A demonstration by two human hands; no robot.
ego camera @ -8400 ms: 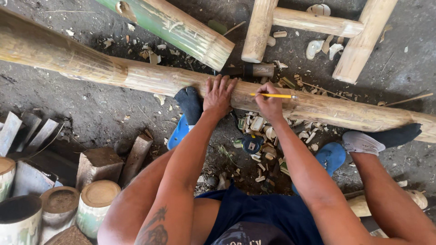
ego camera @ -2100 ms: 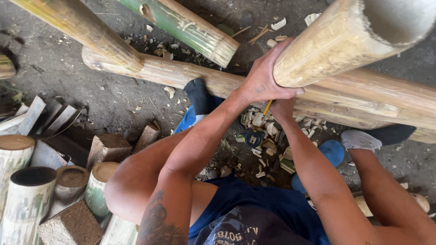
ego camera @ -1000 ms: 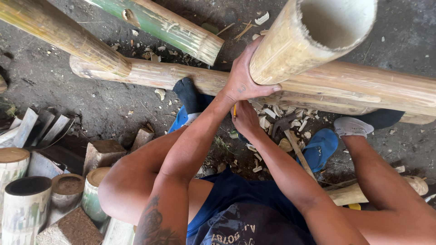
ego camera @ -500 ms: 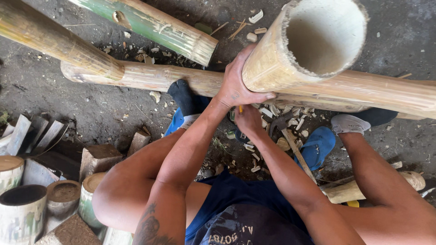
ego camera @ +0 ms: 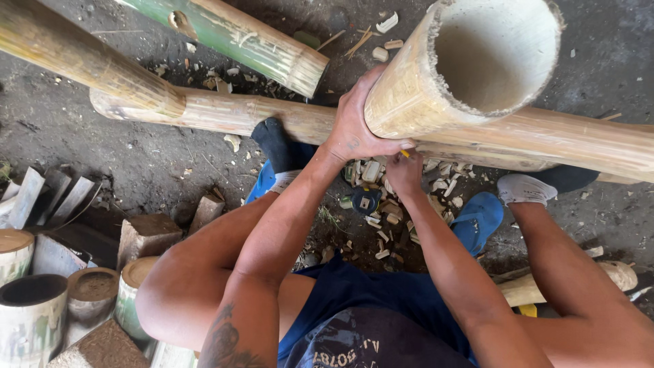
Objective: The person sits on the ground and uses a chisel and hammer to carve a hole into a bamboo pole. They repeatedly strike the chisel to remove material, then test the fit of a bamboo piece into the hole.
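A thick hollow bamboo pole (ego camera: 443, 75) is tipped up with its open cut end facing me at the upper right. My left hand (ego camera: 354, 123) grips its outer wall from the left side. My right hand (ego camera: 403, 170) sits just beneath the pole, shut on a yellow pencil (ego camera: 405, 154) of which only the tip shows. A long bamboo pole (ego camera: 245, 112) lies across the ground behind both hands. I sit with knees spread, feet in socks and blue sandals (ego camera: 480, 218).
A green bamboo piece (ego camera: 245, 41) lies at the top. Another long pole (ego camera: 75, 58) crosses the upper left. Short cut bamboo sections (ego camera: 30, 317) and split slats (ego camera: 41, 197) stand at the lower left. Wood chips (ego camera: 381, 204) litter the dirt floor between my feet.
The hollow pole has tilted further upright, its open end now facing me more fully and looking larger. My left hand stays on its side; the right hand stays below with the pencil.
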